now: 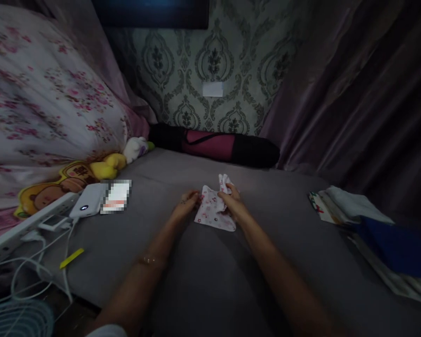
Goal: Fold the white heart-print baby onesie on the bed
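Note:
A small white cloth with a pink and red print (215,215) lies on the grey surface in front of me, its upper right part bunched and raised. My right hand (233,201) pinches that raised part between thumb and fingers. At the cloth's left edge is my left hand (190,202), its fingers bent close together near the upper left corner; the fingertips are dark and blurred, so their hold on the cloth is unclear. A thin bracelet circles my left wrist.
To the left are a white power bank (88,200), a power strip (31,227), cables, a yellow strip (72,258) and plush toys (107,167). A black and maroon long bag (212,146) lies along the wall. Folded cloths (354,204) and a blue item (400,248) sit right.

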Motion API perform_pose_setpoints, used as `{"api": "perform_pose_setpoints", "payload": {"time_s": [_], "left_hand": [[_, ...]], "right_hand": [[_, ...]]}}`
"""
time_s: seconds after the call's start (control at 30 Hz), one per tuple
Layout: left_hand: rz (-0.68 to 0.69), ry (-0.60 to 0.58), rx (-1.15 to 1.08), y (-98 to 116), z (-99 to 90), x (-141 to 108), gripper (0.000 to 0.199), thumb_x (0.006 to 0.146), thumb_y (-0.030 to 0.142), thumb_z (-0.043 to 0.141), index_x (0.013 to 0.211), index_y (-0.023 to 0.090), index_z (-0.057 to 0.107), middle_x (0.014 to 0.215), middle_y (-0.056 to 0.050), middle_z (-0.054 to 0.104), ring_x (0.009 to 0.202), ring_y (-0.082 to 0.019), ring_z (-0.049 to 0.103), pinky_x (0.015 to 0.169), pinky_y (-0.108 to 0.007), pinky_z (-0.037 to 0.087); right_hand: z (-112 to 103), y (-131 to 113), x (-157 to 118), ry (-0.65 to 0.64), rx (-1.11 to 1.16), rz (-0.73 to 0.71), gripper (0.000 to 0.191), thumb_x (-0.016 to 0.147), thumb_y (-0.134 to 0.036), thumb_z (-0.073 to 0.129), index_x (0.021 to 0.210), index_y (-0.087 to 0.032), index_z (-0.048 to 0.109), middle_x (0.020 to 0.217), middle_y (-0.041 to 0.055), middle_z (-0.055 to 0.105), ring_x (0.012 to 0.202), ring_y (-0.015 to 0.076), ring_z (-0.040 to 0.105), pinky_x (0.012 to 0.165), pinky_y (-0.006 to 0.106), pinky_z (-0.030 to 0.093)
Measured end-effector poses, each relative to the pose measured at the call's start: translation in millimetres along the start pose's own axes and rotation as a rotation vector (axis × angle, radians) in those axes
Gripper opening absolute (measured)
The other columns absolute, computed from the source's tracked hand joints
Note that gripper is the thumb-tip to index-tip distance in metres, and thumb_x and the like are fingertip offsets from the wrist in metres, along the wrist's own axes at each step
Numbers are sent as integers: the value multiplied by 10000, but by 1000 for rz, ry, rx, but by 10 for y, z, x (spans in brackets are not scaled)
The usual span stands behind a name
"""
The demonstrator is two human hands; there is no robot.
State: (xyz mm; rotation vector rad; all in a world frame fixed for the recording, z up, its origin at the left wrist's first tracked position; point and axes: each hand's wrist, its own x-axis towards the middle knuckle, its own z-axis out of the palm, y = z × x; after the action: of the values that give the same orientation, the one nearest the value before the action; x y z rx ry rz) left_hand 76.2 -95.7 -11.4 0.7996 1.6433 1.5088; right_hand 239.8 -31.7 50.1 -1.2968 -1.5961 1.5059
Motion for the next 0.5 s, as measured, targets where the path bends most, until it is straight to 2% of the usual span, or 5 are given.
{"api": "perform_pose_setpoints", "payload": {"time_s": [0.13, 0.27, 0.4, 0.5], "left_hand": [[11, -25, -110, -122, -48, -81, 379, 802, 416, 606, 1040, 121, 594, 786, -50, 678, 624, -111, 613, 566, -215, 460], [37, -49, -73, -90, -17, -126, 436, 747, 495, 645, 983, 130, 601, 769, -41, 671, 643, -119, 612, 546, -203, 424], [56, -66, -27, -48, -8, -173, 459, 742, 552, 629, 938, 137, 620, 702, -18, 640, 626, -127, 590, 527, -209, 404], [104, -67, 27, -37, -23, -208, 482, 767, 594, 593, 904, 136, 652, 669, -15, 626, 627, -138, 579, 549, -227, 412]], "right_hand": [[241, 87, 35, -20, -194, -60, 677, 749, -292, 614, 1391, -251, 405, 930, 23, 662, 595, 143, 602, 444, 213, 495], [357, 154, 31, -26, -390, -92, 656, 756, -322, 618, 1374, -214, 426, 1035, 61, 658, 631, 153, 630, 485, 225, 507], [421, 192, 16, -72, -441, -98, 663, 790, -373, 633, 1394, -200, 420, 1011, 64, 679, 744, 175, 661, 597, 234, 527], [399, 177, 19, -174, -390, -51, 633, 828, -440, 621, 1384, -192, 447, 933, 65, 694, 625, 162, 652, 524, 233, 504]]}}
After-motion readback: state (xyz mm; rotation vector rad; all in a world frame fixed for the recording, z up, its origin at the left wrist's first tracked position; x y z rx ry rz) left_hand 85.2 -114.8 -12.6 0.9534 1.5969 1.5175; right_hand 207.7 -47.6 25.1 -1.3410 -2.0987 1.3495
